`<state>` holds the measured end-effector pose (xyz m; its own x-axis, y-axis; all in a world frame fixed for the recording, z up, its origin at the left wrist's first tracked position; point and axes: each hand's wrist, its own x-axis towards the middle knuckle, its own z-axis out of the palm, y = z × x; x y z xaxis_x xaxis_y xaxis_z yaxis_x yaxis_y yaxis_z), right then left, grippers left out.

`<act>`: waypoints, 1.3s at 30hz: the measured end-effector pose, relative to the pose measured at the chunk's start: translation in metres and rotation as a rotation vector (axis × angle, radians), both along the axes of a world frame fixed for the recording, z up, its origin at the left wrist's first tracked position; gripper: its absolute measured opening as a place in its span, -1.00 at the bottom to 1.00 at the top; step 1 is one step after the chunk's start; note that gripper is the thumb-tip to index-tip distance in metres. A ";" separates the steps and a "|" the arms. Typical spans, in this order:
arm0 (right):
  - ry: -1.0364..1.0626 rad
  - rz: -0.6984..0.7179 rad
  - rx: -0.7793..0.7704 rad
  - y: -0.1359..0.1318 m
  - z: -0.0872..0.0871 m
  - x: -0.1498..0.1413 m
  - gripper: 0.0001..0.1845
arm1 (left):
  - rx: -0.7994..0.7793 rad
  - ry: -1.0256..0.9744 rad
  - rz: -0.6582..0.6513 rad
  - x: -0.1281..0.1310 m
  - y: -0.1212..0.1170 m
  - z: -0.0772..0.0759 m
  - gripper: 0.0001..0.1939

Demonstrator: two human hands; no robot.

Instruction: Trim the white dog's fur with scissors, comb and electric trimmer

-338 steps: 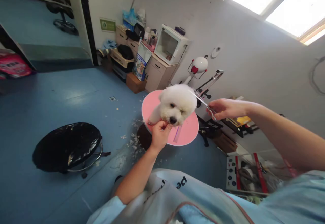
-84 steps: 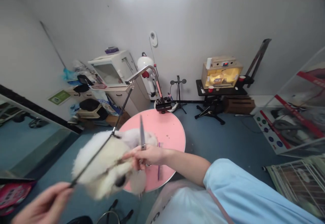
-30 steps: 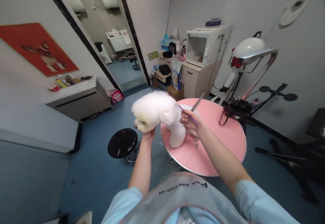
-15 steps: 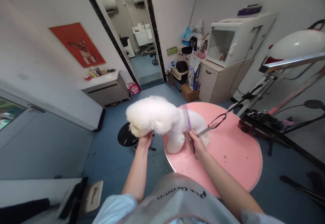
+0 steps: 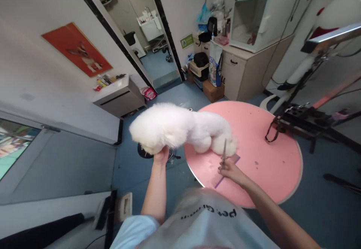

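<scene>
A fluffy white dog (image 5: 169, 125) is on the round pink grooming table (image 5: 267, 166). Its trimmed body is over the table, and its big round head reaches out past the left edge. Under the chin, my left hand (image 5: 161, 156) is closed on the fur, its fingers mostly hidden. My right hand (image 5: 230, 169) grips a pair of scissors (image 5: 224, 152), blades pointing up near the dog's hindquarters. That same hand also holds a purple comb (image 5: 219, 180), slanting across below the scissors.
A black grooming loop (image 5: 271, 131) hangs at the table's right side, by a black tool tray (image 5: 307, 117). A black stool (image 5: 144, 152) stands beneath the dog's head. Behind are a wooden cabinet (image 5: 239, 74) with a white glass-fronted box (image 5: 251, 19) and a cardboard box (image 5: 213, 90).
My right hand has moved down and right from the dog's side, and the scissors now point up. The black loop has swung away to the right. My left hand stays under the chin.
</scene>
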<state>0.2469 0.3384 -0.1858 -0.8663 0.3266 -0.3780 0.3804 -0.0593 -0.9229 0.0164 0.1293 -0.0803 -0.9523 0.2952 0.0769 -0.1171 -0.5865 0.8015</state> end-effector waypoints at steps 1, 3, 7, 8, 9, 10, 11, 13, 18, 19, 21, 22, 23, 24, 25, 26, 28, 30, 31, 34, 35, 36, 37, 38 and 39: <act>0.065 0.000 0.004 -0.008 0.018 -0.019 -0.73 | -0.006 0.007 -0.004 0.000 0.000 -0.001 -0.36; 0.100 0.012 0.190 -0.024 0.054 -0.055 -0.74 | -0.017 0.030 -0.010 0.000 0.001 -0.001 -0.34; 0.114 0.078 0.501 -0.048 0.108 -0.106 -0.81 | -0.052 0.059 -0.011 -0.005 0.002 -0.001 -0.30; 0.106 0.088 0.542 -0.052 0.116 -0.114 -0.85 | -0.064 0.054 -0.008 -0.007 0.002 -0.001 -0.30; 0.095 0.095 0.573 -0.055 0.121 -0.119 -0.88 | -0.075 0.046 -0.005 -0.008 0.002 -0.001 -0.31; 0.087 0.099 0.593 -0.058 0.125 -0.124 -0.88 | -0.085 0.038 -0.003 -0.010 0.003 -0.001 -0.32; 0.084 0.099 0.605 -0.061 0.127 -0.127 -0.86 | -0.096 0.033 -0.005 -0.011 0.003 -0.001 -0.32; 0.091 0.100 0.619 -0.066 0.127 -0.130 -0.77 | -0.114 0.040 -0.019 -0.011 0.004 0.000 -0.34; 0.040 0.087 0.654 -0.070 0.122 -0.129 -0.81 | -0.131 0.037 -0.057 -0.010 0.006 0.002 -0.39; 0.035 0.087 0.660 -0.069 0.122 -0.127 -0.80 | -0.139 0.033 -0.060 -0.010 0.006 0.002 -0.40; 0.033 0.091 0.679 -0.065 0.123 -0.125 -0.74 | -0.153 0.032 -0.052 -0.010 0.005 0.001 -0.42; 0.023 0.095 0.693 -0.063 0.124 -0.124 -0.72 | -0.154 0.032 -0.049 -0.010 0.005 0.000 -0.43; 0.005 0.101 0.708 -0.060 0.125 -0.123 -0.73 | -0.150 0.028 -0.049 -0.010 0.005 0.000 -0.44; -0.016 0.112 0.721 -0.057 0.126 -0.122 -0.76 | -0.142 0.023 -0.050 -0.010 0.005 -0.001 -0.43; -0.034 0.127 0.731 -0.053 0.126 -0.121 -0.78 | -0.133 0.016 -0.055 -0.010 0.005 -0.001 -0.43; -0.043 0.145 0.736 -0.050 0.127 -0.121 -0.78 | -0.125 0.008 -0.058 -0.010 0.005 -0.001 -0.42; -0.016 0.177 0.743 -0.042 0.128 -0.120 -0.77 | -0.119 -0.004 -0.063 -0.011 0.004 -0.002 -0.41; 0.032 0.196 0.754 -0.034 0.129 -0.119 -0.73 | -0.113 -0.001 -0.069 -0.012 0.003 -0.003 -0.40; 0.045 0.199 0.763 -0.030 0.131 -0.118 -0.74 | -0.108 0.006 -0.073 -0.013 0.003 -0.003 -0.39; 0.067 0.229 0.764 -0.019 0.137 -0.117 -0.84 | -0.088 0.026 -0.073 -0.014 0.000 -0.004 -0.35; 0.086 0.250 0.759 -0.015 0.139 -0.117 -0.85 | -0.083 0.022 -0.071 -0.015 -0.001 -0.004 -0.34; 0.111 0.278 0.757 -0.012 0.142 -0.117 -0.84 | -0.079 0.015 -0.068 -0.015 -0.002 -0.004 -0.34; 0.135 0.311 0.760 -0.008 0.145 -0.117 -0.80 | -0.078 0.008 -0.065 -0.015 -0.002 -0.004 -0.35; 0.151 0.341 0.769 -0.005 0.148 -0.118 -0.76 | -0.080 0.005 -0.062 -0.015 -0.003 -0.003 -0.37; 0.154 0.369 0.783 -0.002 0.151 -0.119 -0.76 | -0.084 0.006 -0.061 -0.015 -0.003 -0.002 -0.38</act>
